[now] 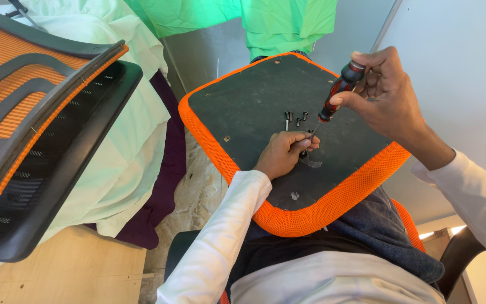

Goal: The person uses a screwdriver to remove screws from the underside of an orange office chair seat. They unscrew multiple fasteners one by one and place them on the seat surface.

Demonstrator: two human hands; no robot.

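A pale green sheet (136,129) is draping over a bed beside a marble floor (195,197); green cloth (265,19) is hanging against the grey wall (457,67).

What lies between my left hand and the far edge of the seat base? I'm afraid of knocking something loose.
In the head view, loose dark screws lie on the black underside of the seat base, just beyond the left hand.

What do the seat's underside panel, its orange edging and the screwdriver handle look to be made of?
Panel: dark, matte covering, probably fabric over a stiff board; it lies flat and shows no shine. Edging: orange woven mesh, its grid texture visible. Screwdriver handle: likely moulded plastic or rubber, red and black with a slight gloss, and a metal-looking cap.
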